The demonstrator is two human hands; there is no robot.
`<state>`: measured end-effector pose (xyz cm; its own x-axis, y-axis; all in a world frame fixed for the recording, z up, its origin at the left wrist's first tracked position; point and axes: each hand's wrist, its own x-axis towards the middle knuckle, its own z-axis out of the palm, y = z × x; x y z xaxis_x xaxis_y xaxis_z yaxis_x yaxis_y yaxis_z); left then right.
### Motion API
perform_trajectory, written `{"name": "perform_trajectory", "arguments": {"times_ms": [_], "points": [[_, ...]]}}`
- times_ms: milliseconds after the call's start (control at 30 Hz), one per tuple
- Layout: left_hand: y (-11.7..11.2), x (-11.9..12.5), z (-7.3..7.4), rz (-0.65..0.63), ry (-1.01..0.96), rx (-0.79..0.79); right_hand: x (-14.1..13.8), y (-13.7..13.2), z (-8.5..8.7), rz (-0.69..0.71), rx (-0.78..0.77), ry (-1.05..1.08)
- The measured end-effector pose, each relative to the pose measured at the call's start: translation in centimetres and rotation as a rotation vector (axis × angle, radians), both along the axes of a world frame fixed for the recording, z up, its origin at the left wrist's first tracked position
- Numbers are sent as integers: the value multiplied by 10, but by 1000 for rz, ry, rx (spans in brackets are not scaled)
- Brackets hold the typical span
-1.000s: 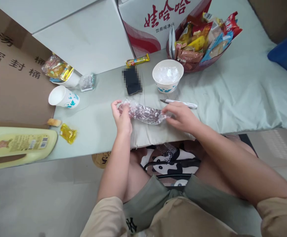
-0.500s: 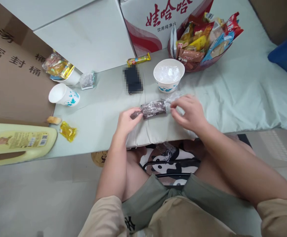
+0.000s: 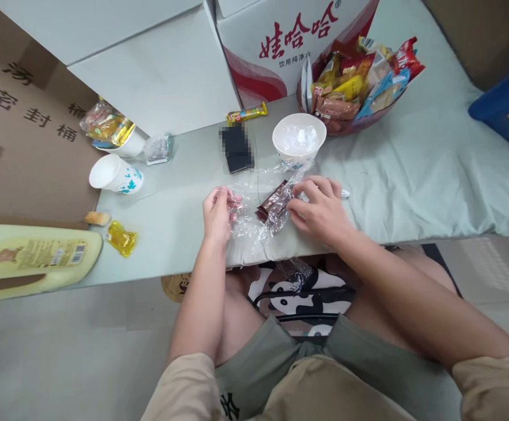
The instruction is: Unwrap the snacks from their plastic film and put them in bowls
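A dark brown snack bar (image 3: 273, 202) lies on a sheet of clear plastic wrap (image 3: 249, 225) near the table's front edge. My right hand (image 3: 319, 209) pinches the bar's right end together with the wrap. My left hand (image 3: 217, 211) grips the left edge of the wrap, with the fingers curled round it. The wrap is spread loosely between the two hands, partly round the bar.
On the pale green cloth (image 3: 412, 175) stand a bowl (image 3: 298, 139) lined with plastic, a phone (image 3: 235, 147), a pen (image 3: 345, 192), two paper cups (image 3: 114, 174), small wrapped sweets (image 3: 121, 237), a yellow bottle (image 3: 30, 259) and a basket of snacks (image 3: 355, 82). Boxes (image 3: 149, 70) line the back.
The wrap, tight round the bar half a second ago, now hangs loose and spread out. The bar has tilted, and my left hand has shifted left, gripping the wrap's edge.
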<state>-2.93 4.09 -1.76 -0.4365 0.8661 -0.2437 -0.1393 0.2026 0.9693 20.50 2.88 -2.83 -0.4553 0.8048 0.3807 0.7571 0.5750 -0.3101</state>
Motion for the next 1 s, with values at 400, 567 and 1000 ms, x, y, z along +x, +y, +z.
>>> {"name": "perform_trajectory", "arguments": {"times_ms": [400,567,1000], "points": [[5,11,0,-4,-203,50,-3,-8,8,133,-160,-50],[5,14,-2,-34,-180,86,-4,-11,12,103,-232,-197],[5,20,-1,-43,-265,118,-12,-26,3,185,-188,23]]}}
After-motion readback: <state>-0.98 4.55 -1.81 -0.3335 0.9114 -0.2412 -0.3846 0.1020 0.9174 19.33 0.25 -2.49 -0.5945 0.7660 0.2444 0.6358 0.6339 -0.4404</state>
